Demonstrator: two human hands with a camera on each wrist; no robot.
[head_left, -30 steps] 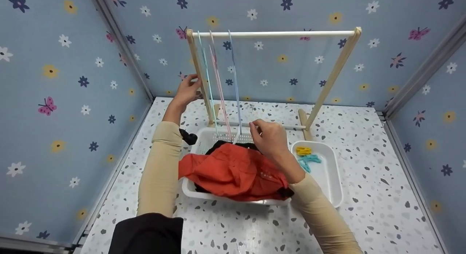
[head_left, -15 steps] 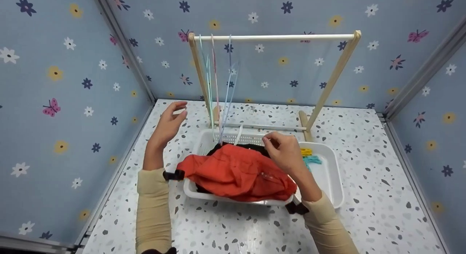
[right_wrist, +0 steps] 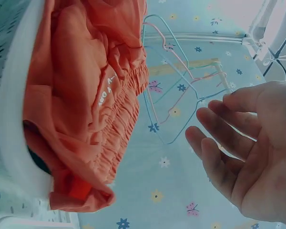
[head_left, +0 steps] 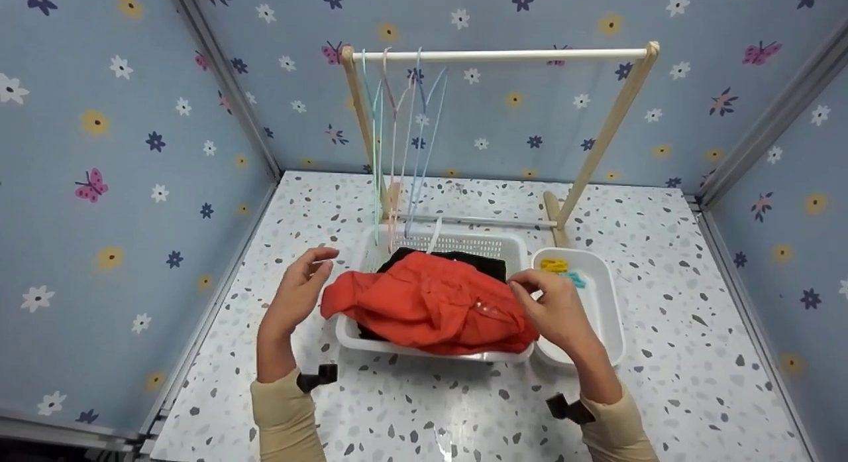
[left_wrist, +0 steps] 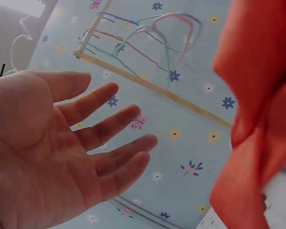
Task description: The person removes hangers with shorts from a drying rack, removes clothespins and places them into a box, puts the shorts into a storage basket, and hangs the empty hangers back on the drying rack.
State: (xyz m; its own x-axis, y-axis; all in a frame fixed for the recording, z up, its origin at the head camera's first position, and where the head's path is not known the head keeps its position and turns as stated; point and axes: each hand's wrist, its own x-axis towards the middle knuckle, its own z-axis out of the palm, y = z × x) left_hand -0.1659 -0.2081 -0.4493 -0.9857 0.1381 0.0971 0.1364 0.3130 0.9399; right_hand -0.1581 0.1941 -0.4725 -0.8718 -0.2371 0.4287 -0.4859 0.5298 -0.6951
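Observation:
A crumpled red garment (head_left: 424,303) with a gathered elastic band and small white lettering lies over a white basket (head_left: 464,357). Black cloth (head_left: 487,263) shows behind it. To the garment's left, my left hand (head_left: 295,293) hovers with loosely bent fingers and holds nothing. My right hand (head_left: 553,313) is by the garment's right end, also holding nothing; the right wrist view shows its fingers apart from the red cloth. A green hanger (head_left: 375,164), a pink hanger (head_left: 395,164) and a blue hanger (head_left: 420,150) hang at the rack's left end.
The rack has wooden posts (head_left: 606,134) and a white rail (head_left: 497,55). A white hook (head_left: 435,235) sticks up from the basket. On the right, a white tray (head_left: 618,316) holds yellow clothespins (head_left: 554,266) and turquoise clothespins (head_left: 575,279). Flower-patterned walls (head_left: 152,250) enclose the table.
My left hand has come down from the rack's left post to beside the garment. My right hand has drawn back to the right and nearer. The hangers have swung and turned on the rail.

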